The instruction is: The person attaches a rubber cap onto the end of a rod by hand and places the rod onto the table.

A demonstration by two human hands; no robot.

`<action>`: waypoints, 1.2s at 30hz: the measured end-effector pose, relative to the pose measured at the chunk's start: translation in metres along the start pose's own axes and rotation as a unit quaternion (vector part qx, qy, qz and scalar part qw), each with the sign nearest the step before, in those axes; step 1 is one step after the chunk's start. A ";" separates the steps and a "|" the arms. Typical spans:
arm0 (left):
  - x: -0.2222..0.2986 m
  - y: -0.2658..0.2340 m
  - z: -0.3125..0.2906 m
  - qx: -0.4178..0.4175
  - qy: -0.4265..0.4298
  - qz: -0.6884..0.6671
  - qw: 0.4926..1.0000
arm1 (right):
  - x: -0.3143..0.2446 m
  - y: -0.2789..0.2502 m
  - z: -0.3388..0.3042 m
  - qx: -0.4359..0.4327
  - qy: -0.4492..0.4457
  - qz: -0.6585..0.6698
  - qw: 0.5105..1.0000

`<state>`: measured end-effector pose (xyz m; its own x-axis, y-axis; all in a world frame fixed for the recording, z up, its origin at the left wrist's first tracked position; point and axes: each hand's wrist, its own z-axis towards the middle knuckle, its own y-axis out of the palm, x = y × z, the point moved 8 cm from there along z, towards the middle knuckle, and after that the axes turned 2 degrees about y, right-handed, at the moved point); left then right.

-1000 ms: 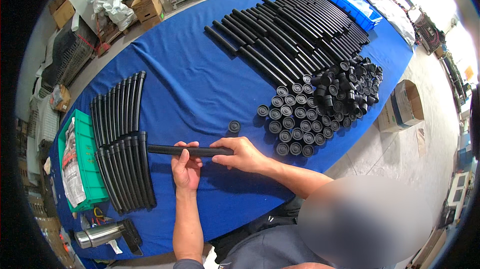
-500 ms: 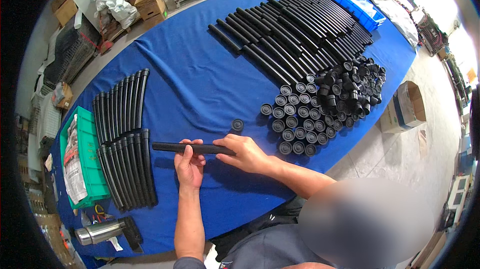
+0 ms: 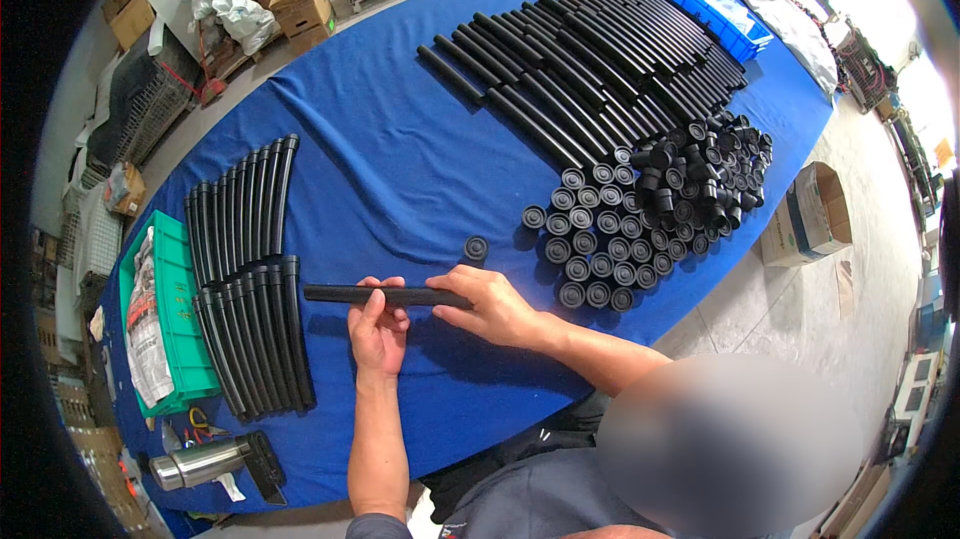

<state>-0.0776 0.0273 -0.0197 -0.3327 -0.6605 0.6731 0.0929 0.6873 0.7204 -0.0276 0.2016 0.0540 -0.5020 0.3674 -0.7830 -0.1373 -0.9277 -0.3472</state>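
Note:
A black tube point(image 3: 330, 293) lies level across both hands above the blue cloth. My left hand point(image 3: 379, 327) holds it from below near its middle, thumb and fingers closed round it. At the tube's right end, my right hand point(image 3: 490, 306) grips it, its palm covering that end. Just beyond the right hand, a single round black cap point(image 3: 475, 249) stands on the cloth. Farther right are rows of standing black caps point(image 3: 601, 266) and a loose heap of caps point(image 3: 700, 164). Behind these lies a wide stack of plain black tubes point(image 3: 540, 69).
Two rows of capped black tubes point(image 3: 262, 339) lie on the left, beside a green crate point(image 3: 190, 329) holding printed paper. A steel flask point(image 3: 200, 464) and pliers point(image 3: 203, 425) are at the near left. A blue crate point(image 3: 715, 14) stands far right; a cardboard box point(image 3: 812, 216) sits beyond the table edge.

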 end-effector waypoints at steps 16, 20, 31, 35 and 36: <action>0.003 -0.006 -0.002 0.012 0.007 -0.004 1.000 | 0.003 0.001 0.004 -0.064 0.159 0.087 0.981; 0.004 0.000 -0.003 -0.007 0.018 -0.003 1.000 | 0.025 0.017 -0.011 -0.136 0.353 0.206 0.902; 0.003 -0.009 0.000 -0.009 0.012 -0.027 1.000 | 0.018 0.012 -0.005 -0.124 0.302 0.161 0.932; 0.002 -0.007 0.000 -0.009 0.008 -0.027 1.000 | 0.015 0.008 -0.003 -0.083 0.210 0.110 0.968; 0.001 -0.006 0.000 -0.008 0.008 -0.029 1.000 | 0.019 0.010 -0.004 -0.083 0.210 0.110 0.968</action>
<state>-0.0783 0.0220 -0.0231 -0.3228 -0.7044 0.6322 0.0885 0.6425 0.7611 -0.0347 0.1995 0.0336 -0.1066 0.1893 -0.9761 0.0899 -0.9758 -0.1991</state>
